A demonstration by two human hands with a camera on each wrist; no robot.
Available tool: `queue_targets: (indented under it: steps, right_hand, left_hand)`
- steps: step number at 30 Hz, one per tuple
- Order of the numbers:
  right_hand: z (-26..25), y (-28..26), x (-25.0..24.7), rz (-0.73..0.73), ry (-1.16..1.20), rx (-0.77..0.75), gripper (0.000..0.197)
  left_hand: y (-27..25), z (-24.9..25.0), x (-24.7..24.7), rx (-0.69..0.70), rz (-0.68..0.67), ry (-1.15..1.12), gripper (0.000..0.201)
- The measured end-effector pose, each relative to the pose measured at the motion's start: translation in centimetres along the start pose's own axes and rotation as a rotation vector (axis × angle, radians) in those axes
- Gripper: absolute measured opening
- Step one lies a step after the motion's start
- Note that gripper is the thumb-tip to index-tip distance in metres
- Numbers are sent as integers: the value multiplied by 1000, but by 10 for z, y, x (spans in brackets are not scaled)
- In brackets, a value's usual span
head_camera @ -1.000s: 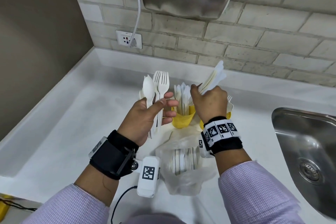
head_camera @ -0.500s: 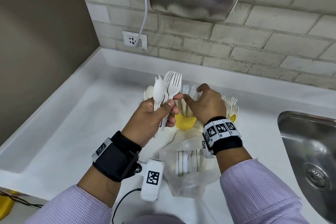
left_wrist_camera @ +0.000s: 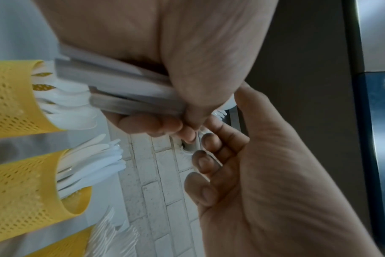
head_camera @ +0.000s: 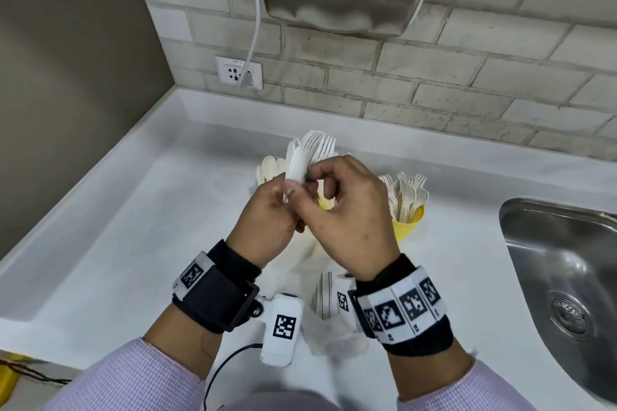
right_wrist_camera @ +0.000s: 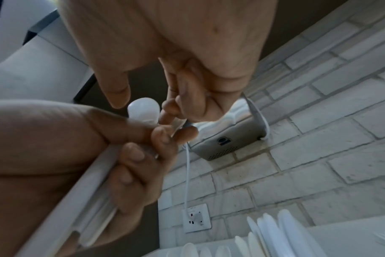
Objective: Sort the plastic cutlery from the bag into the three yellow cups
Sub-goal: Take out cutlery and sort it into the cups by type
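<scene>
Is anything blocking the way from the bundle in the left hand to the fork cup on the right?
The right hand is. It sits between the bundle of spoon and forks, which the left hand grips, and the fork cup, its fingertips at the bundle. Beyond that hand, nothing visible covers the cup's mouth.

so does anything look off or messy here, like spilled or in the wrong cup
Nothing stands out. The left hand holds a mixed bunch of forks and spoons, not yet sorted, and the right hand pinches at it. The fork cup stands upright beside the sink, holding forks only. The bag lies crumpled on the counter. Nothing spilled.
</scene>
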State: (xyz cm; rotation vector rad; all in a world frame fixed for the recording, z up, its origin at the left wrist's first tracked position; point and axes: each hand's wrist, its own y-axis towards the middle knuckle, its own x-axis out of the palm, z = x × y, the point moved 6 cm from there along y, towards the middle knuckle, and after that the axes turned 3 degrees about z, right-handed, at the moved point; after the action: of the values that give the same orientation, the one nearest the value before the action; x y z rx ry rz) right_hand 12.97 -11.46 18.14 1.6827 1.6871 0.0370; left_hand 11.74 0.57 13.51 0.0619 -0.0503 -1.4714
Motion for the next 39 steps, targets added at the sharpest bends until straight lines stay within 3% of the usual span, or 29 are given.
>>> queue_targets:
  steps: [5,7,9,12,13,16,20,22,26,28,31,33,39]
  right_hand:
    - [-1,-2,3,28,30,26,24]
    - [-1,0,3,14,104,53,23]
    - [-3,1,0,14,211,111,24]
    - [-5,7,-11,59,366,179,21]
    - [-6,10,-15,86,427,204,20]
    - [0,20,-31,233,630,289,24]
    - [6,29,-57,370,1041,459,30]
    - [4,30,-66,396,1145,465,29]
    - [13,20,-57,363,956,480,13]
    - [21,13,-38,231,743,485,15]
    - [20,4,-19,67,442,356,6]
    - [18,3,-14,57,361,295,8]
    - [16,10,-12,40,230,221,7]
  left_hand:
    - [1,-6,1,14,21,-16,9]
    - [0,-5,-1,29,28,5,12]
    - [-1,-4,-2,30,16,16,12]
    - [-3,-1,1,19,-5,45,42]
    - [-4,-2,2,9,2,52,43]
    - [-4,-7,4,-37,3,20,19]
    - [-4,-11,1,-98,7,2,25]
    - [-3,-12,2,-142,-1,-49,25]
    - [-2,-14,5,-170,-8,-147,26]
    - [-2,-13,8,-175,-17,-177,26]
    - [-3,-11,11,-189,-36,-199,19]
    - [-4,-9,13,-197,-52,-204,10]
    - [-7,-2,15,-167,-67,-143,29]
